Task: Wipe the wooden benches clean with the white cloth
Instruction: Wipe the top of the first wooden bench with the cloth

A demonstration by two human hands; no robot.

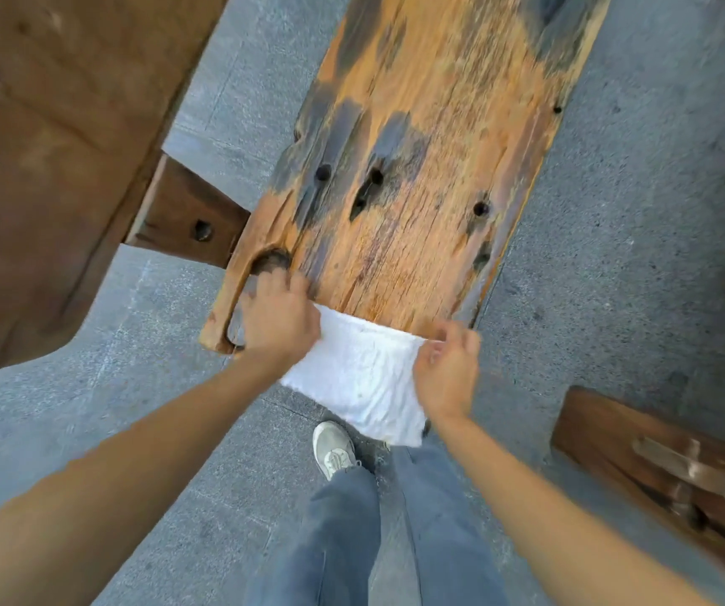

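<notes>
The white cloth (358, 378) hangs over the near end of the worn orange tabletop (430, 168), at six o'clock from its dark holes, stretched between the left hand (275, 319) gripping its nine o'clock corner and the right hand (448, 373) pinching its three o'clock edge.

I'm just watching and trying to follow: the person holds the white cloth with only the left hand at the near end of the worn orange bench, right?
Not quite. The head view shows both hands on the white cloth: the left hand holds one top corner and the right hand pinches the other, stretching it between them. The rest is right: it is at the near end of the worn orange bench.
</notes>
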